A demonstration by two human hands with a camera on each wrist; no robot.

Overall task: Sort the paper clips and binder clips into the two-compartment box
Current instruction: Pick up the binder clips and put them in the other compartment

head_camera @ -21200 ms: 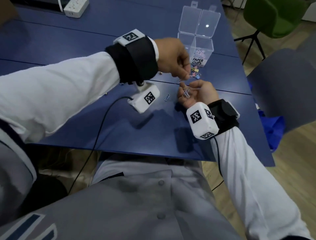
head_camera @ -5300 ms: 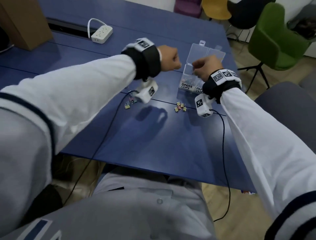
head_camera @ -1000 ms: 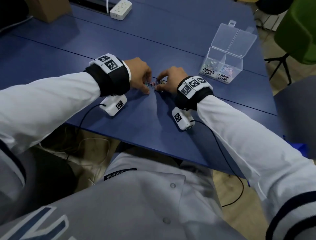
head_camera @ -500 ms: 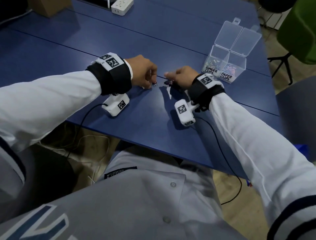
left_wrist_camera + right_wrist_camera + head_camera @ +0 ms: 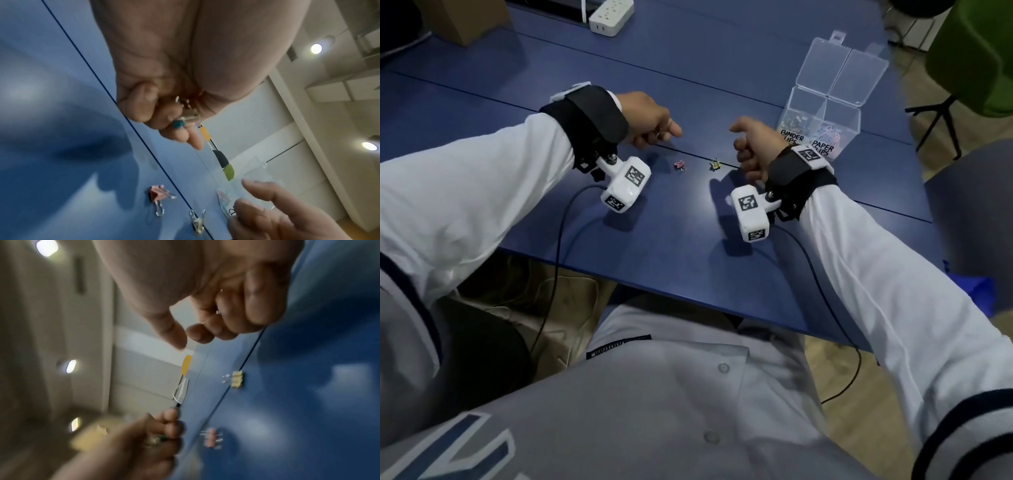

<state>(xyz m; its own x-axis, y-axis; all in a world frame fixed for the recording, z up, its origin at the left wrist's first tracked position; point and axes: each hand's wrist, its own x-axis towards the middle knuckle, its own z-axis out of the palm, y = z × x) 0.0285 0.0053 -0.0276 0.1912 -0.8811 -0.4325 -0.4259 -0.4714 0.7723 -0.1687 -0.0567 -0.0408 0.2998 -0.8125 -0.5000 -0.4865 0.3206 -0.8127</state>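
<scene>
The clear two-compartment box (image 5: 840, 114) stands open at the right, labelled BINDER CLIPS and PAPER CLIPS, with clips in both halves. Two binder clips lie on the blue table (image 5: 688, 240) between my hands, one pink (image 5: 680, 165) and one yellow (image 5: 715, 164). My left hand (image 5: 654, 126) hovers left of them. In the left wrist view my left hand (image 5: 180, 120) grips several binder clips, one of them teal (image 5: 177, 124). My right hand (image 5: 748, 144) hovers to their right with fingers curled. In the right wrist view my right hand (image 5: 216, 318) shows metal glints inside the curled fingers, apparently clip handles.
A white power strip (image 5: 611, 15) and a cardboard box (image 5: 469, 20) sit at the table's far edge. A green chair (image 5: 976, 58) stands beyond the right side. Camera cables (image 5: 558, 246) trail over the near table edge.
Both hands have lifted off the table and drawn apart, each with fingers still curled. The pink and yellow binder clips now lie uncovered between them.
</scene>
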